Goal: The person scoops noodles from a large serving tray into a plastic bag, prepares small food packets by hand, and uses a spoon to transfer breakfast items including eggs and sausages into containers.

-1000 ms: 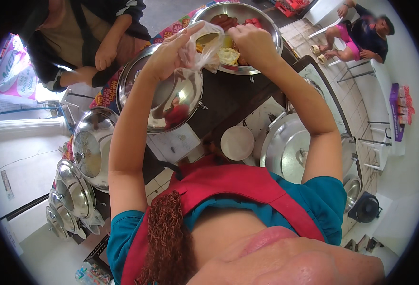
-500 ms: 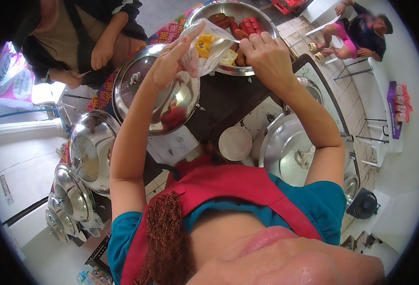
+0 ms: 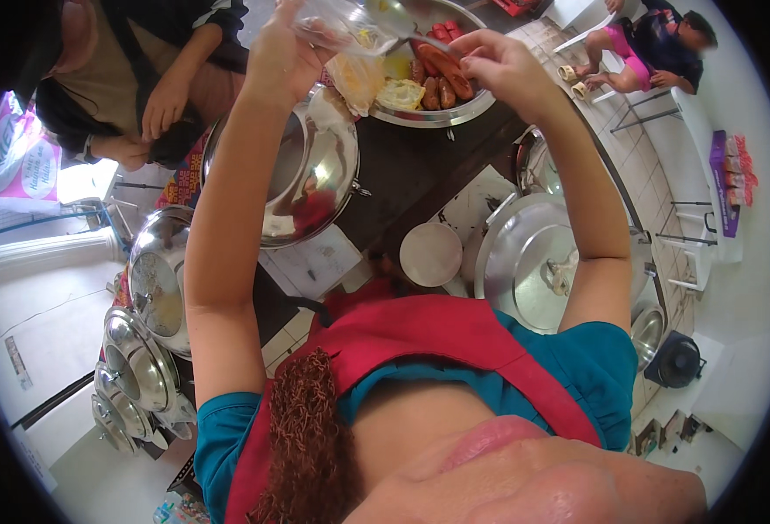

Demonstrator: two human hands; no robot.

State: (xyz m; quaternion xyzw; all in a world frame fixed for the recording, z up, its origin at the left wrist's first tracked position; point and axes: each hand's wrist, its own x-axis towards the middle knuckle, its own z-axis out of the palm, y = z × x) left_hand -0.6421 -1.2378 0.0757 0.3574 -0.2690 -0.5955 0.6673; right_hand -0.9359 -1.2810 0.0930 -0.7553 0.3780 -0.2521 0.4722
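Four sausages [image 3: 442, 74], one metal tray [image 3: 429, 115], one clear plastic bag [image 3: 354, 52], one round white lid [image 3: 430, 254]

Clear plastic bag [image 3: 350, 26] holds pale yellow food. Round tray [image 3: 455, 109] is shiny silver metal; sausages [image 3: 442, 74] in it are reddish-brown, beside a yellow-white egg portion [image 3: 400, 92]. Surface [image 3: 411, 175] is dark brown, near black. Domed lids [image 3: 311, 175] are polished silver with red reflections. Small bowl [image 3: 431, 254] is white. Apron [image 3: 420, 336] is red over a teal shirt [image 3: 594, 367]. Floor tiles [image 3: 656, 166] are white.
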